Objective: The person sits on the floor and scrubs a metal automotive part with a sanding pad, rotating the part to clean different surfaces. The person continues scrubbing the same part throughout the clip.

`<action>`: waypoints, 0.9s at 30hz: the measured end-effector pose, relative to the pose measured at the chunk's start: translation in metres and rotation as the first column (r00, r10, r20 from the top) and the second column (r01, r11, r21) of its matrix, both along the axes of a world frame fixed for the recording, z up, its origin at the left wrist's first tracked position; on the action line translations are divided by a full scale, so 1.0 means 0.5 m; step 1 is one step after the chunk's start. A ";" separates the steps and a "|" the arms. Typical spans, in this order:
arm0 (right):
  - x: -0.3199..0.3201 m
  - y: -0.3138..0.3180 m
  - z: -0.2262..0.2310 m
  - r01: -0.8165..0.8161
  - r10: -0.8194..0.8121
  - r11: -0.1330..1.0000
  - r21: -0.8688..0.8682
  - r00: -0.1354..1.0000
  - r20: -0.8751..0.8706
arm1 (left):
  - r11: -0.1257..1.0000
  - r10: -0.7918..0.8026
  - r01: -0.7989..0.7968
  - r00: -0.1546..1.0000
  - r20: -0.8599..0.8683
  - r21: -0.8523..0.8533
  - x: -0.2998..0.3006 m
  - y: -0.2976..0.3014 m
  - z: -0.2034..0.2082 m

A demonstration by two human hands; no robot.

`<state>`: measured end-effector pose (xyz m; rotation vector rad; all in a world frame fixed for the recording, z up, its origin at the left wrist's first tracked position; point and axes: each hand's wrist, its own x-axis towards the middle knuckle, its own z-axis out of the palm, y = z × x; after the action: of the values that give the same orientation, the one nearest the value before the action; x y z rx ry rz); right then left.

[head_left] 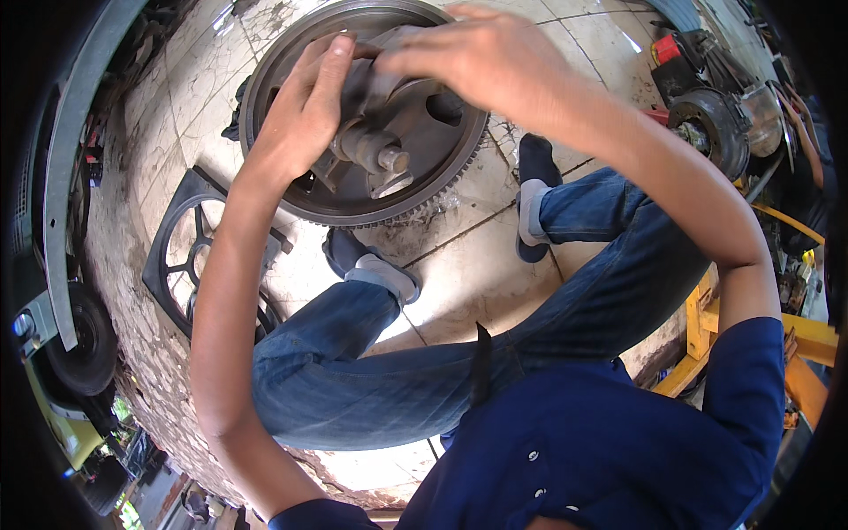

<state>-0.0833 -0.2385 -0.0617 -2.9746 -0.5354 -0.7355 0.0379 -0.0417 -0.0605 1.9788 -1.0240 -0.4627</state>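
Note:
A large dark metal flywheel (291, 190) with a toothed rim lies on the tiled floor in front of my feet. From its middle rises a metal shaft end (375, 150). Over the flywheel's left side is my left hand (305, 110), thumb up and fingers curled, closed round something I cannot make out. My right hand (477, 57) comes in from the right above the far part of the wheel, smeared by motion, its fingers pointing toward the left hand. Between the hands is a greyish blurred thing (380, 75) whose kind does not show.
A black spoked frame (190, 212) lies left of the flywheel. Oily machine parts (707, 124) stand at the right, above a yellow metal frame (702, 331). At the left edge are a curved grey metal bar (66, 168) and a wheel (84, 340).

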 end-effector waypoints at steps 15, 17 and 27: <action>-0.019 0.034 0.019 0.042 -0.037 0.991 -0.129 0.999 0.039 | 1.000 0.010 -0.011 0.999 -0.033 -0.013 0.002 0.001 -0.003; -0.017 0.033 0.020 -0.001 0.012 0.993 -0.122 0.996 0.091 | 0.998 0.047 -0.049 0.995 -0.087 -0.030 -0.005 0.000 -0.005; 0.000 -0.008 0.033 -0.016 0.017 1.000 0.012 0.998 -0.065 | 1.000 0.029 -0.029 1.000 -0.008 -0.009 -0.005 -0.001 -0.010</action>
<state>-0.0832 -0.2426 -0.0454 -2.9678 -0.5492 -0.6349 0.0353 -0.0425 -0.0657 1.9795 -0.9891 -0.4487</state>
